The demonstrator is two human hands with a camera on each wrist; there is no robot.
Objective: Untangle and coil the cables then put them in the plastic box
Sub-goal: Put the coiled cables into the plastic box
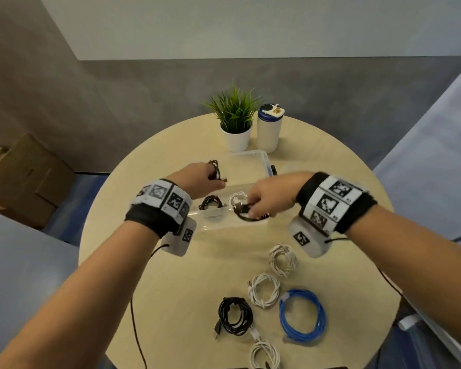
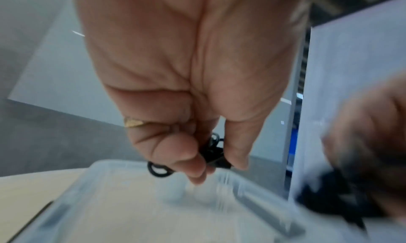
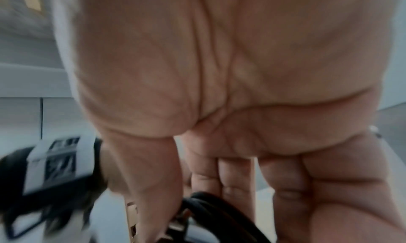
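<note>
Here, over plastic box [image 1: 261,158]: left hand [image 1: 197,182] pinches small dark coil [image 1: 214,169], right hand [image 1: 270,199] clamps black coil [image 1: 244,213]. We judge coils light, floppy, springy; grip across bundled loops. More coils [image 1: 264,290] wait on tabletop [image 1: 171,288].

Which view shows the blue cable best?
Head view: the blue cable lies coiled and whole on the table, near the front edge, beside white coils. Neither wrist view shows it: the left one frames the plastic box, the right one mostly palm.
</note>
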